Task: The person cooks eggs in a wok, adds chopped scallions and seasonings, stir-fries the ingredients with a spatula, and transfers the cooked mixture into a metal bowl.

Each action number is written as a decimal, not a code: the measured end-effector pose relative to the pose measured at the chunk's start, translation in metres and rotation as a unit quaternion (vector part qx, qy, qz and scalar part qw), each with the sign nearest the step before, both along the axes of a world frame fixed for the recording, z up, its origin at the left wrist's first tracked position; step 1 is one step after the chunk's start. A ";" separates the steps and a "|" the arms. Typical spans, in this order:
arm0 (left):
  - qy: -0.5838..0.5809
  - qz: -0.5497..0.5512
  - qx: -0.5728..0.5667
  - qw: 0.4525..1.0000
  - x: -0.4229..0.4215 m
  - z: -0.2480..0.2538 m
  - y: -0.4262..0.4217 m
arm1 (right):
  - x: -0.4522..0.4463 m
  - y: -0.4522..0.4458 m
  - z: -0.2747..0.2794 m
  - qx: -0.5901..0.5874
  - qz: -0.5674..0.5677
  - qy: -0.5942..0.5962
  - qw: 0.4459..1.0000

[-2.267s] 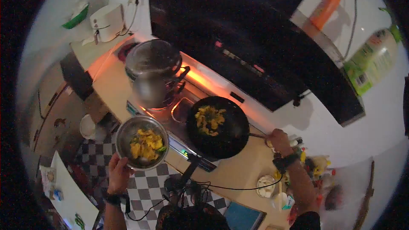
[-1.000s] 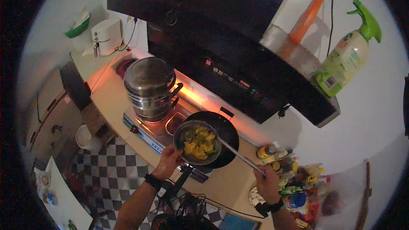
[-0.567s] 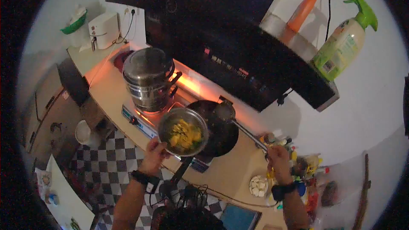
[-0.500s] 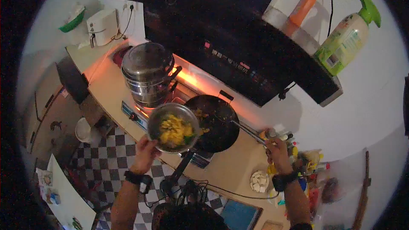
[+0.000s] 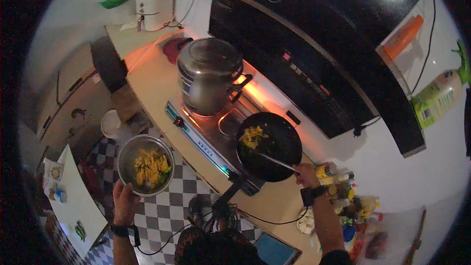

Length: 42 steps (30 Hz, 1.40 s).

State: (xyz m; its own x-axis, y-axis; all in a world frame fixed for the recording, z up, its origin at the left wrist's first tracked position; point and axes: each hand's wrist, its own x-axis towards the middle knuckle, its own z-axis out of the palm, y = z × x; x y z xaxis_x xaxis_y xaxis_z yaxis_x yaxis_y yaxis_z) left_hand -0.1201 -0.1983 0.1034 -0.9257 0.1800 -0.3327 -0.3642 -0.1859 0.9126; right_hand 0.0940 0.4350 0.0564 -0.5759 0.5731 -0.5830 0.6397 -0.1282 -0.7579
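Note:
My left hand (image 5: pixel 126 200) grips the rim of a round metal bowl (image 5: pixel 128 143), which is out over the floor, left of the counter. Yellow food with bits of green (image 5: pixel 149 167), resembling scrambled egg, lies in the bowl. A dark wok (image 5: pixel 279 164) sits on the right burner, with a smaller heap of similar yellow food (image 5: pixel 252 136) on its left side. Closed round the handle of a long-handled cooking utensil (image 5: pixel 278 161) is my right hand (image 5: pixel 307 175), at the wok's right edge. The utensil's far end dips into the wok and is hard to make out.
A lidded steel pot (image 5: pixel 208 61) stands on the left burner of the stove (image 5: pixel 198 140). Range hood (image 5: pixel 294 68) overhangs the back. Bottles (image 5: pixel 338 189) and a plate of white pieces (image 5: pixel 305 222) crowd the right. A white table (image 5: pixel 73 201) is at lower left.
My left hand has carried the bowl left and away from the wok. The yellow heap in the wok shows more fully. The utensil remains in the wok, and the camera view has shifted.

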 end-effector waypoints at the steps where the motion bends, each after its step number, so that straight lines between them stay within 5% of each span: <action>1: -0.008 -0.007 -0.005 1.000 0.001 0.000 -0.007 | -0.002 -0.007 -0.011 -0.028 -0.035 0.073 0.996; 8: 0.009 -0.012 0.000 1.000 0.014 0.006 0.009 | 0.013 -0.042 -0.052 -0.081 -0.203 0.243 0.945; 12: 0.163 -0.120 -0.096 0.975 0.010 0.003 0.054 | 0.041 -0.044 -0.058 -0.137 -0.241 0.244 0.929; 14: -0.037 -0.122 0.025 0.992 0.008 0.029 0.092 | 0.054 -0.059 -0.038 -0.070 -0.219 0.211 0.950; 18: -0.030 -0.231 0.072 0.970 0.004 -0.016 0.144 | 0.078 -0.078 0.025 -0.029 -0.242 0.220 0.944; 19: -0.034 -0.211 0.073 0.974 0.018 0.027 0.173 | 0.083 -0.082 0.046 -0.022 -0.239 0.224 0.945; 21: -0.043 -0.248 0.096 0.963 0.021 0.006 0.201 | 0.102 -0.094 0.083 -0.010 -0.239 0.228 0.944; 26: -0.037 -0.297 0.079 0.951 0.053 -0.014 0.275 | 0.146 -0.117 0.149 0.111 -0.167 0.242 0.949; 29: -0.029 -0.299 0.140 0.943 0.086 -0.012 0.302 | 0.178 -0.132 0.164 0.379 -0.053 0.161 0.910; 30: -0.029 -0.296 0.139 0.945 0.097 -0.016 0.307 | 0.190 -0.129 0.164 0.377 -0.050 0.162 0.911; 32: -0.021 -0.306 0.157 0.939 0.126 -0.013 0.316 | 0.216 -0.129 0.163 0.655 0.127 0.119 0.735; 40: -0.079 -0.337 0.144 0.927 0.231 -0.060 0.331 | 0.311 -0.110 0.114 0.618 0.217 0.102 0.749; 42: -0.105 -0.332 0.122 0.929 0.254 -0.083 0.334 | 0.331 -0.107 0.105 0.676 0.196 0.086 0.705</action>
